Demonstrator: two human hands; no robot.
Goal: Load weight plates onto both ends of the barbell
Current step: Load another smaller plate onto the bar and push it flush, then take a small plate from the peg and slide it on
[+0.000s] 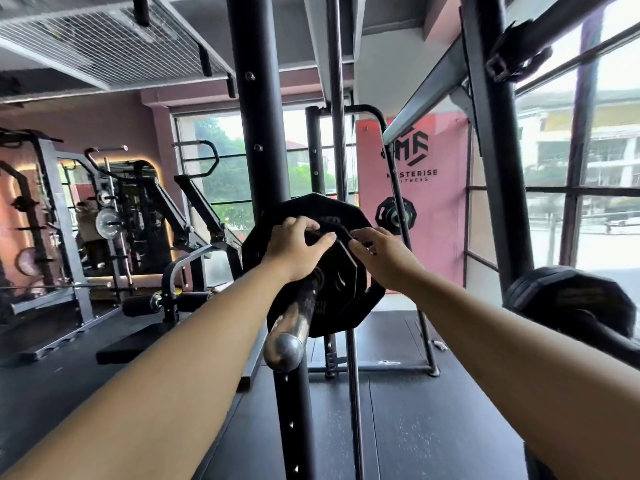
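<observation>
Now both hands (294,249) (382,261) round plate (343,285).

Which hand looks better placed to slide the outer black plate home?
Likely left: left hand grips the black many-sided weight plate directly above the chrome barbell sleeve; right hand holds only its rim.

Black weight plates (329,271), faint yellowish lettering near the hub. The barbell sleeve (289,329) is shiny chrome silver, streaked dark. The rack upright (256,133) is black. Behind it, a salmon-pink banner (436,209) with a black logo. The floor (415,427) is dark charcoal. Overhead, white wire mesh (86,39) in a fine grid. The wall (104,123) is mauve.
</observation>
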